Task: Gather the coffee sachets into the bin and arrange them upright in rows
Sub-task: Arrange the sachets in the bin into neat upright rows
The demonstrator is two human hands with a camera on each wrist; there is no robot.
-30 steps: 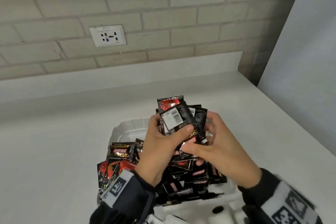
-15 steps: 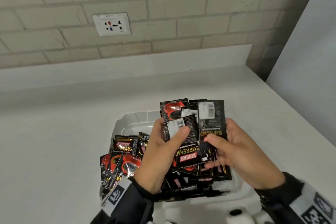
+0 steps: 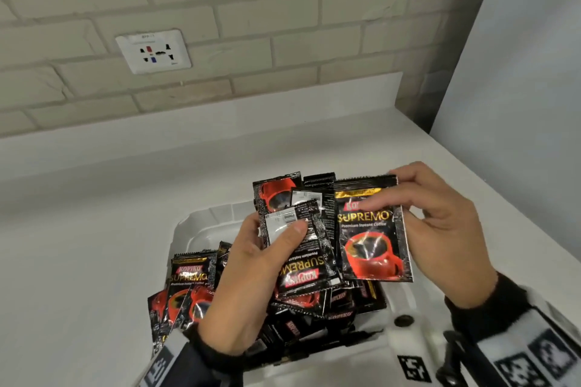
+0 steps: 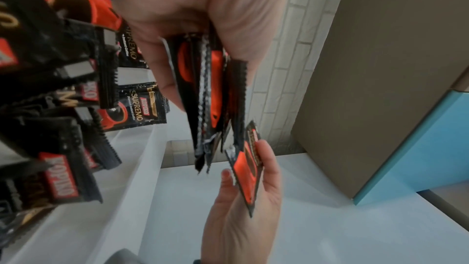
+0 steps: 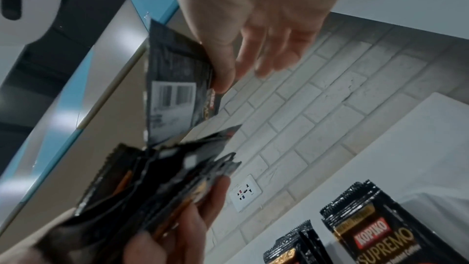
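Note:
A white bin (image 3: pixel 191 229) on the counter holds a loose heap of black and red coffee sachets (image 3: pixel 188 276). Above it my left hand (image 3: pixel 251 276) grips a fanned stack of several sachets (image 3: pixel 298 248), thumb pressed on the front one; the left wrist view shows the stack (image 4: pixel 213 97) edge-on between thumb and fingers. Just to the right, my right hand (image 3: pixel 434 223) pinches a single sachet (image 3: pixel 371 229) by its top, front side facing me and upright. In the right wrist view this single sachet (image 5: pixel 175 91) shows its barcode back.
A white counter (image 3: pixel 78 245) runs back to a brick wall with a power socket (image 3: pixel 153 51). A pale cabinet side (image 3: pixel 518 72) stands at the right. A white object with a dark hole (image 3: pixel 404 320) lies at the bin's near right corner.
My right hand has drawn one sachet out of the stack, turned it from back side to front side, and moved it to the right. The left hand keeps hold of the stack.

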